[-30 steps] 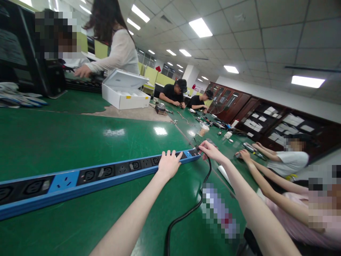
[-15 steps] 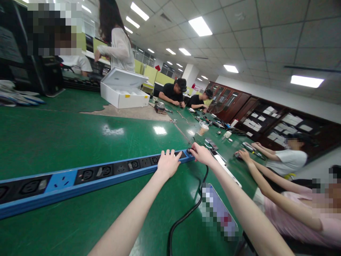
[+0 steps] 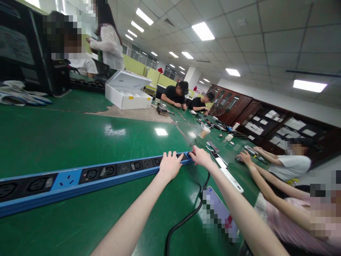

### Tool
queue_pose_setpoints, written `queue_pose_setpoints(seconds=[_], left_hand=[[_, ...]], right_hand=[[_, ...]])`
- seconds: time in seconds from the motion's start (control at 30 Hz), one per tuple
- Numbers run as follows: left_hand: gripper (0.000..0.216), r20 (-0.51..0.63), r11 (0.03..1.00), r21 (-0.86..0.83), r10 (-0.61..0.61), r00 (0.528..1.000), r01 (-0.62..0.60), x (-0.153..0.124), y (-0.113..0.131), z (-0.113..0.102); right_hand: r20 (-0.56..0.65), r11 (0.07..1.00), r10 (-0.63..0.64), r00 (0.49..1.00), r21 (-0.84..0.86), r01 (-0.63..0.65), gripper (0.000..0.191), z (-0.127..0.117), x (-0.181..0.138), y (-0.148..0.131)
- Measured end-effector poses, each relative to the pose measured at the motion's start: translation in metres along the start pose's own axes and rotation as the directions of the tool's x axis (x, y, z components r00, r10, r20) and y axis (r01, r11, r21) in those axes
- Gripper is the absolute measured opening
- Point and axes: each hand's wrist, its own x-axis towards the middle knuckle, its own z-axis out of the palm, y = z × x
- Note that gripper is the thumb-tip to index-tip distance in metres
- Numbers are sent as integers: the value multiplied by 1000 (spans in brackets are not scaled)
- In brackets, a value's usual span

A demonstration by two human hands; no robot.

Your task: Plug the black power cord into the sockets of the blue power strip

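Note:
A long blue power strip (image 3: pixel 106 181) with black and blue sockets lies slantwise across the green table. My left hand (image 3: pixel 171 165) rests over its right part, fingers curled across the top to the far edge, thumb pointing right. At the strip's blue right end, my right hand (image 3: pixel 201 156) is closed, its fingertips around a small dark piece mostly hidden by them. A thick black cord (image 3: pixel 183 217) comes out below my right hand and curves down to the front edge of the view.
A phone (image 3: pixel 221 213) lies beneath my right forearm. A white strip-shaped device (image 3: pixel 231 180) is right of my hand. Farther back stand an open white box (image 3: pixel 128 94), a cup (image 3: pixel 205 132) and scattered small parts. Co-workers sit along the right and far sides.
The view has shifted slightly, so the scene sits a little right and lower. Both hands stay on the power strip; the right fingertips cover more of the dark piece.

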Motion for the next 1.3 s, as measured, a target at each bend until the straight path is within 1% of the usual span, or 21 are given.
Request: queue_pose_setpoints(seconds=[0.07, 0.13, 0.23, 0.3, 0.4, 0.5, 0.57, 0.6, 0.67, 0.7, 0.73, 0.77, 0.83, 0.9, 0.97, 1.13, 1.3], left_hand=[[52, 10, 1000, -6, -3, 1000, 3, 0, 0, -1], [52, 17, 1000, -14, -3, 1000, 3, 1, 0, -1], [52, 25, 1000, -28, -1, 1000, 1, 1, 0, -2], [52, 31, 1000, -31, -3, 1000, 4, 1, 0, -3], [53, 32, 1000, -29, 2, 999, -1, 0, 1, -4], [53, 28, 1000, -27, 2, 1000, -1, 0, 0, -4], [53, 26, 1000, -24, 0, 1000, 0, 0, 0, -3], [52, 25, 1000, -22, 0, 1000, 1, 0, 0, -3], [52, 22, 1000, -16, -2, 1000, 3, 0, 0, -2], [52, 19, 1000, -12, -4, 1000, 4, 0, 0, -1], [52, 16, 1000, -7, -6, 1000, 6, 0, 0, -1], [51, 13, 1000, -2, -7, 1000, 7, 0, 0, -1], [52, 15, 1000, 4, -10, 1000, 9, 0, 1, -1], [52, 19, 1000, 3, -7, 1000, 7, 0, 1, -2], [52, 26, 1000, -6, -3, 1000, 4, 0, 1, -2], [52, 33, 1000, -17, -4, 999, 4, 0, 1, -1], [51, 30, 1000, -1, 3, 1000, -2, 1, 1, -1]], right_hand=[[27, 996, -31, 999, -79, 33, 40, -7, 3, 0], [74, 989, -76, 994, -119, 85, 41, -14, 7, 2], [140, 988, -113, 984, -93, 127, 44, -18, 10, 3], [153, 992, -99, 983, -57, 109, 47, -17, 9, 3], [131, 999, -30, 991, 14, 29, 52, -14, 0, 6], [72, 985, 13, 997, 171, -26, 54, -12, -29, 25], [23, 952, -13, 1000, 307, 5, 52, -8, -65, 49], [20, 931, -23, 1000, 365, 15, 55, -5, -86, 63], [72, 900, -2, 997, 436, -30, 70, 8, -132, 90], [129, 889, -10, 992, 455, -51, 80, 17, -155, 100], [174, 883, -8, 985, 463, -75, 90, 26, -175, 109], [189, 884, 9, 982, 457, -97, 96, 36, -194, 115], [164, 895, 45, 985, 432, -113, 95, 54, -221, 119], [135, 890, 90, 987, 433, -140, 87, 66, -236, 117], [124, 883, 135, 983, 436, -176, 83, 71, -241, 113], [111, 879, 186, 976, 425, -215, 83, 71, -239, 113], [105, 864, 317, 943, 377, -333, 79, 73, -242, 127]])
